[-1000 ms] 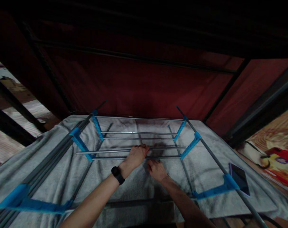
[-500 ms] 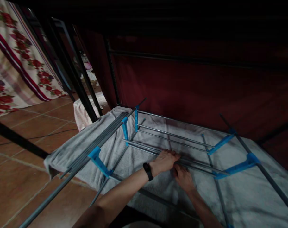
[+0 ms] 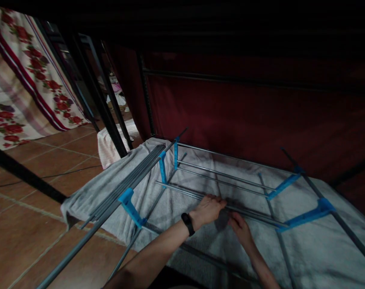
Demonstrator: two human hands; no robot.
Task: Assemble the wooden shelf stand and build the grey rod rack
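Head view, scene: a metal rack frame (image 3: pixel 218 180) of thin grey rods and blue plastic connectors lies flat on a grey towel (image 3: pixel 305 249) spread over the floor, in front of a dark red fabric panel (image 3: pixel 245 116).
Head view, left hand: the left hand (image 3: pixel 208 208), with a black wristband (image 3: pixel 187 223) on its wrist, lies palm down over the paired front rods (image 3: pixel 185 192) near their middle, fingers curled on them; it looks like a loose grip, not a tight one.
Head view, right hand: the right hand (image 3: pixel 241 228) sits just beside the left, fingertips on the same rods; whether the fingers close around a rod I cannot tell, as the light is dim.
Head view, connectors: one blue connector (image 3: pixel 130 208) holds the near left corner, another (image 3: pixel 305 216) the right end of the gripped rods.
Head view, loose tubes: a bundle of grey tubes (image 3: pixel 131 180) runs along the frame's left edge, over the towel's edge.
Head view, surroundings: terracotta floor tiles (image 3: pixel 35 200) to the left, a flowered cloth (image 3: pixel 23 92) hanging further back, black bed-frame posts (image 3: pixel 89 84) between.
Handling: the rods look light, stiff and smooth, so likely slippery in bare fingers; the plastic joints seem the weak spots. A hold close to a connector would likely flex the rod less than one at mid-span.
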